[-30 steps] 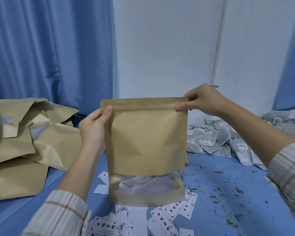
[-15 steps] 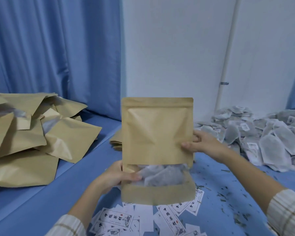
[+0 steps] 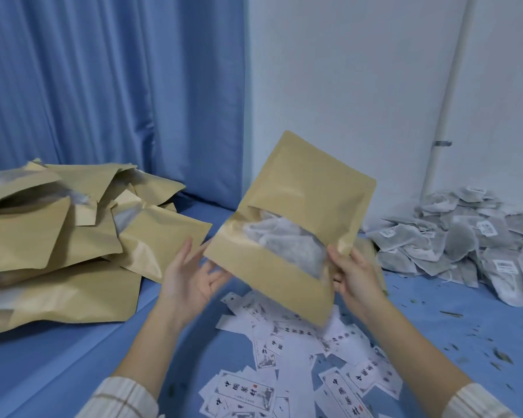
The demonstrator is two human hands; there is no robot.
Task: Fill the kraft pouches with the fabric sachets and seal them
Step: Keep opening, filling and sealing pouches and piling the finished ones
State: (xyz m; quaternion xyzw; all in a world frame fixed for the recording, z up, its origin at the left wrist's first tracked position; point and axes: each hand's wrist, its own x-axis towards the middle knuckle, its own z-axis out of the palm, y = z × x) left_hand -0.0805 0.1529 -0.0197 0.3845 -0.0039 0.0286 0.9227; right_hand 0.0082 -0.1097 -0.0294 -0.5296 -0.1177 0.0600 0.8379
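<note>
A kraft pouch (image 3: 308, 188) with a clear window hangs tilted in the air over the blue table (image 3: 73, 372), its top edge leaning up and to the right. White fabric sachets (image 3: 284, 239) show through the window. My right hand (image 3: 357, 276) grips the pouch's lower right edge beside the window. My left hand (image 3: 191, 276) is spread palm-up under the lower left corner, fingertips touching it. Loose grey sachets (image 3: 465, 236) lie heaped at the right.
A heap of kraft pouches (image 3: 58, 236) fills the left side of the table. Printed paper labels (image 3: 299, 357) are scattered below my hands, with dried leaf bits to the right. A blue curtain and a white wall with a pipe (image 3: 447, 116) stand behind.
The pouch was upright, pinched at its top corners, then held lower. Now it is tilted, my right hand has slid to the lower right edge and my left hand has opened beneath it.
</note>
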